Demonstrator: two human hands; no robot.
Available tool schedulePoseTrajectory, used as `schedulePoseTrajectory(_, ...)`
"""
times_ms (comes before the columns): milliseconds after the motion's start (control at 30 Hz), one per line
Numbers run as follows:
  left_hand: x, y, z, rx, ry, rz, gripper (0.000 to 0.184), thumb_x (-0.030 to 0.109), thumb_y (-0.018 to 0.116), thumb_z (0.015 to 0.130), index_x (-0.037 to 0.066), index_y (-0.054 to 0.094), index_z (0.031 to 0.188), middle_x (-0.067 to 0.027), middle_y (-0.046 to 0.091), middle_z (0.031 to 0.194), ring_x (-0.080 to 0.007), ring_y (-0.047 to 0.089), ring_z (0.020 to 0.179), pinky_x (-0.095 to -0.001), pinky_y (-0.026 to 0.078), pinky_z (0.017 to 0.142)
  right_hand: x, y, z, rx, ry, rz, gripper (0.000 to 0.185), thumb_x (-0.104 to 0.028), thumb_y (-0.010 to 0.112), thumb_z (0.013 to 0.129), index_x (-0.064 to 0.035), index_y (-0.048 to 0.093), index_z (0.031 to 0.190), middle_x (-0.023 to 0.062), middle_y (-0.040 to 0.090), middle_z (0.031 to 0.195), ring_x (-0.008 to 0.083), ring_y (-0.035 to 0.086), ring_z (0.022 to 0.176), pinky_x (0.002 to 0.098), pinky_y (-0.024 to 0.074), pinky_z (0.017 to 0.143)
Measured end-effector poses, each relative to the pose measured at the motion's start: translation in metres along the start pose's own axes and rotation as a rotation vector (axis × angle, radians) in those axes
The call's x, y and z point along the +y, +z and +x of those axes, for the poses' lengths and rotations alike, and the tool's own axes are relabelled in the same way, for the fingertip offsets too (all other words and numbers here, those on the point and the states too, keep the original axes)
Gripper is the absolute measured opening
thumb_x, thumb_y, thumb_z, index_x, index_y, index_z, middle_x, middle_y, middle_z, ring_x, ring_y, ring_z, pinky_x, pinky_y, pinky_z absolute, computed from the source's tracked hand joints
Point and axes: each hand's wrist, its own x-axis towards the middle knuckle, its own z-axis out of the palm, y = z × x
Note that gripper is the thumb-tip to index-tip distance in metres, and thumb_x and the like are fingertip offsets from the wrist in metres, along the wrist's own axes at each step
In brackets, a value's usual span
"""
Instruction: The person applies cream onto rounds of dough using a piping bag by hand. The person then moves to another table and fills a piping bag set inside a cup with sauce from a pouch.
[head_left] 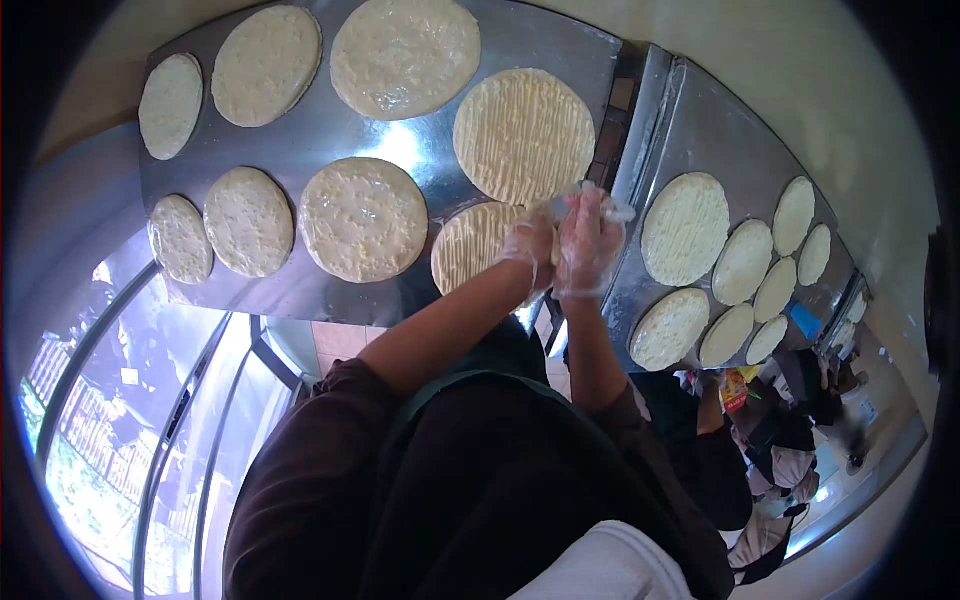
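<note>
Head view: gloved left hand [528, 243] and right hand [588, 242] curled together at right side of near disc [472, 250]; cannot tell what grip holds. Near disc ridged where visible; far disc [524, 135] ridging looks complete. Leftward discs [363, 220] lumpy, no clear ridges. Table [440, 165] shiny metal; second table [720, 125] right, bearing discs; people beyond.

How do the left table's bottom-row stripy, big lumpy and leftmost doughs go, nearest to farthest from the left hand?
From the left hand, head view:
1. Stripy dough: right by it.
2. Big lumpy dough: next one leftward.
3. Leftmost dough: row's far end.
</note>
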Motion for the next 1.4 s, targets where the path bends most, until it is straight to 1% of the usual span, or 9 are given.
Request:
schedulePoseTrajectory(200, 0.024, 0.026, -0.058, -0.491, 0.620, 0.326, 0.025, 0.016, 0.055, 0.081, 0.007, 0.050, 0.104, -0.0095, 0.055, 0.098, -0.0238, 0.055, 0.089, -0.0366, 0.046, 0.075, -0.048, 0.001, -0.050, -0.130, -0.477, -0.094, 0.029, -0.027, 0.046, 0.089, 0.0002, 0.053, 0.084, 0.0047, 0.052, 0.065, 0.0111, 0.049, 0.061, 0.0246, 0.0406, 0.057)
schedulePoseTrajectory(367, 0.044, 0.037, -0.135, -0.294, 0.911, 0.974, 0.025, 0.014, 0.059, 0.076, 0.004, 0.052, 0.098, -0.0112, 0.056, 0.093, -0.0254, 0.055, 0.086, -0.0373, 0.045, 0.074, -0.076, 0.009, -0.111, -0.110, -0.332, 0.083, 0.028, -0.026, 0.048, 0.089, -0.0001, 0.051, 0.098, 0.0062, 0.056, 0.081, 0.0121, 0.051, 0.082, 0.0278, 0.0391, 0.079)
schedulePoseTrajectory(400, 0.041, 0.036, -0.147, -0.259, 1.004, 1.073, 0.026, 0.014, 0.060, 0.076, 0.004, 0.051, 0.098, -0.0114, 0.056, 0.093, -0.0258, 0.055, 0.086, -0.0376, 0.045, 0.074, -0.068, 0.011, -0.119, -0.043, -0.389, 0.074, 0.025, -0.026, 0.049, 0.088, -0.0022, 0.049, 0.097, 0.0050, 0.056, 0.078, 0.0113, 0.052, 0.068, 0.0245, 0.0423, 0.066)
schedulePoseTrajectory(500, 0.017, 0.023, -0.173, -0.357, 0.681, 0.528, 0.028, 0.022, 0.050, 0.081, 0.005, 0.050, 0.103, -0.0120, 0.055, 0.099, -0.0268, 0.054, 0.091, -0.0384, 0.044, 0.080, -0.079, 0.003, -0.161, -0.324, -0.002, 0.574, 0.022, -0.027, 0.050, 0.088, -0.0049, 0.049, 0.091, 0.0013, 0.051, 0.069, 0.0091, 0.045, 0.052, 0.0213, 0.0380, 0.051)
schedulePoseTrajectory(633, 0.000, 0.025, -0.235, -0.217, 0.035, -0.502, 0.041, 0.037, 0.032, 0.090, 0.007, 0.050, 0.110, -0.0127, 0.054, 0.108, -0.0259, 0.052, 0.100, -0.0386, 0.041, 0.090, -0.068, -0.002, -0.204, -0.549, -0.153, 0.611, 0.022, -0.027, 0.048, 0.089, -0.0072, 0.043, 0.080, -0.0018, 0.036, 0.056, 0.0067, 0.028, 0.042, 0.0219, 0.0246, 0.040)
schedulePoseTrajectory(1167, -0.020, -0.064, -0.320, -0.341, 0.206, -0.486, 0.030, 0.026, 0.034, 0.091, 0.006, 0.052, 0.104, -0.0109, 0.057, 0.099, -0.0211, 0.055, 0.092, -0.0326, 0.043, 0.084, -0.042, 0.028, -0.334, -0.574, -0.317, 0.648, 0.021, -0.025, 0.046, 0.090, -0.0042, 0.048, 0.086, -0.0040, 0.035, 0.055, 0.0039, 0.028, 0.044, 0.0203, 0.0226, 0.040)
schedulePoseTrajectory(1300, -0.017, -0.148, -0.223, -0.412, 1.304, 0.731, 0.037, 0.031, 0.027, 0.093, 0.007, 0.048, 0.112, -0.0119, 0.054, 0.109, -0.0231, 0.050, 0.103, -0.0326, 0.035, 0.093, -0.037, 0.064, -0.320, -0.513, -0.296, 0.599, 0.021, -0.023, 0.045, 0.091, -0.0027, 0.048, 0.094, -0.0041, 0.035, 0.055, 0.0039, 0.029, 0.044, 0.0203, 0.0234, 0.040)
schedulePoseTrajectory(1333, -0.009, -0.157, -0.222, -0.426, 1.294, 0.749, 0.039, 0.032, 0.026, 0.093, 0.007, 0.047, 0.113, -0.0119, 0.053, 0.111, -0.0236, 0.048, 0.105, -0.0328, 0.033, 0.095, -0.037, 0.077, -0.317, -0.497, -0.261, 0.605, 0.021, -0.022, 0.044, 0.091, -0.0023, 0.047, 0.096, -0.0046, 0.035, 0.054, 0.0035, 0.030, 0.044, 0.0197, 0.0238, 0.040)
schedulePoseTrajectory(1400, 0.045, -0.102, -0.301, -0.094, 0.055, -0.308, 0.043, 0.037, 0.024, 0.093, 0.006, 0.046, 0.115, -0.0121, 0.053, 0.113, -0.0245, 0.048, 0.106, -0.0338, 0.033, 0.095, -0.033, 0.104, -0.308, -0.452, -0.202, 0.582, 0.022, -0.022, 0.045, 0.091, -0.0019, 0.048, 0.097, -0.0049, 0.034, 0.052, 0.0037, 0.030, 0.043, 0.0198, 0.0243, 0.039)
